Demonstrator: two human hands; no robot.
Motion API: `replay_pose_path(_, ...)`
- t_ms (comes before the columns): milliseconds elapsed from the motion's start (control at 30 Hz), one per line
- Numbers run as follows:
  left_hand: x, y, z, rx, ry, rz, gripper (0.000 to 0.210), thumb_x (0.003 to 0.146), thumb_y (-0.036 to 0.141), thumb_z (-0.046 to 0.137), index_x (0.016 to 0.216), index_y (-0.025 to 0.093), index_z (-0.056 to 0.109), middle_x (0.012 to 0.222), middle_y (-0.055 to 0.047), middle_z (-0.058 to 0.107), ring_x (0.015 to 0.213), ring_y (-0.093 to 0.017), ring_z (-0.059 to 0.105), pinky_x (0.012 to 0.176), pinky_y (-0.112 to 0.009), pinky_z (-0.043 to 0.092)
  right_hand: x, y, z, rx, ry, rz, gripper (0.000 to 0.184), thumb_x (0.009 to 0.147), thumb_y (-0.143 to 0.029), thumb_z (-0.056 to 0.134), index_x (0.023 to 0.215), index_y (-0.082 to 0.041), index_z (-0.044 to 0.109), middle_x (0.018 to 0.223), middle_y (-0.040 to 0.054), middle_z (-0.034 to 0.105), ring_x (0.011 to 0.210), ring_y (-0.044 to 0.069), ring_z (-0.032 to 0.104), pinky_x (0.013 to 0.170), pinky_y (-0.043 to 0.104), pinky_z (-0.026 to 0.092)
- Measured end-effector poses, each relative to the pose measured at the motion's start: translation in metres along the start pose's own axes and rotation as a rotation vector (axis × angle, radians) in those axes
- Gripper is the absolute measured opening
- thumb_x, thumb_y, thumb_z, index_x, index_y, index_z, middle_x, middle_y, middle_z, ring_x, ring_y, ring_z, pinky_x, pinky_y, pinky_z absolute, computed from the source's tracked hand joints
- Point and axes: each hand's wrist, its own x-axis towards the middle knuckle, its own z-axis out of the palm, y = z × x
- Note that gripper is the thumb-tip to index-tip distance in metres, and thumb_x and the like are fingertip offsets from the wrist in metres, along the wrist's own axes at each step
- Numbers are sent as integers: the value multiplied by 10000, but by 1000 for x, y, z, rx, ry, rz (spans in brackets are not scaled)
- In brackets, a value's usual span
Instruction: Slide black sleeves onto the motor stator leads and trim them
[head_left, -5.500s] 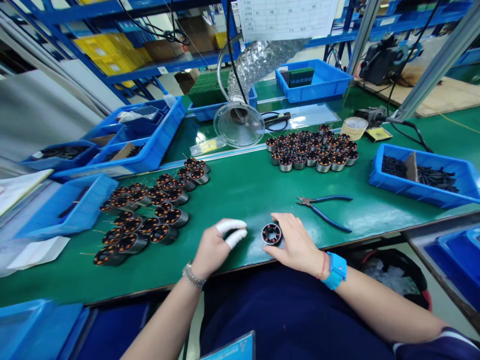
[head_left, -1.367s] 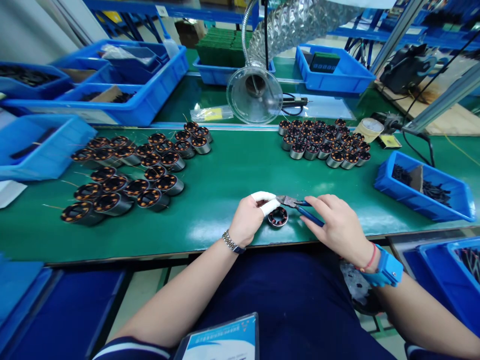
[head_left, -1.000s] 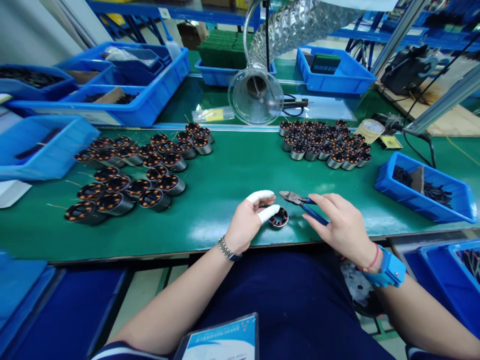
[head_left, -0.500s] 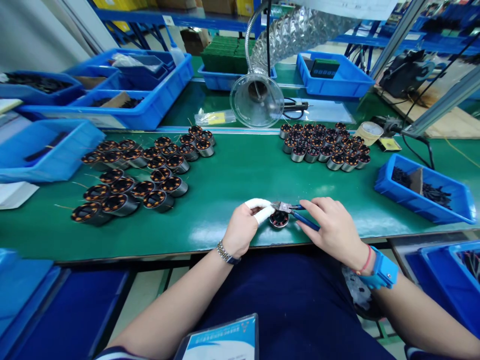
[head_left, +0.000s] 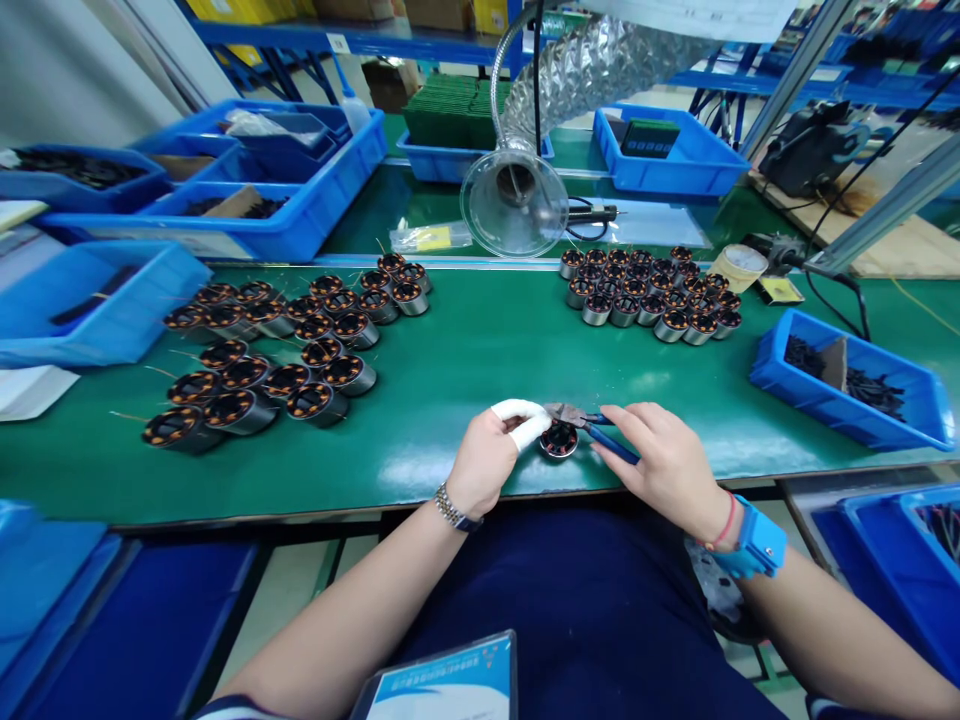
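Note:
A round motor stator [head_left: 559,442] with dark windings and a metal rim stands on the green bench before me. My left hand [head_left: 491,450], with white covers on thumb and forefinger, is pinched closed at its upper left edge; whatever lies between the fingertips is too small to make out. In my right hand [head_left: 666,462] are blue-handled cutting pliers [head_left: 611,442]. Their jaws lie over the stator's far rim, close to the left fingertips. The handles stand slightly apart, with fingers on both sides.
Stators with orange windings [head_left: 240,408] stand grouped on the left, several with wire ends sticking out. Another cluster of stators [head_left: 637,285] is at the back right. A blue bin [head_left: 892,425] of black parts sits right. A clear extraction hood [head_left: 480,225] hangs over the bench's back.
The plier jaws have turned slightly and look darker now. My right hand has shifted a little, its wrist moving slightly left. My left hand and the stator stay almost in place.

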Motion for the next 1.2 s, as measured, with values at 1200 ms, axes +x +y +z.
replay_pose_path(1200, 11, 20, -136, 1755, 456, 491, 286, 790, 354, 507, 894, 164, 695, 969, -153, 587, 937, -317, 505, 799, -445, 401, 60, 75, 21, -158, -101, 338, 229, 875, -359, 424, 936, -196, 573, 759, 61, 632, 718, 169, 560, 602, 251, 327)
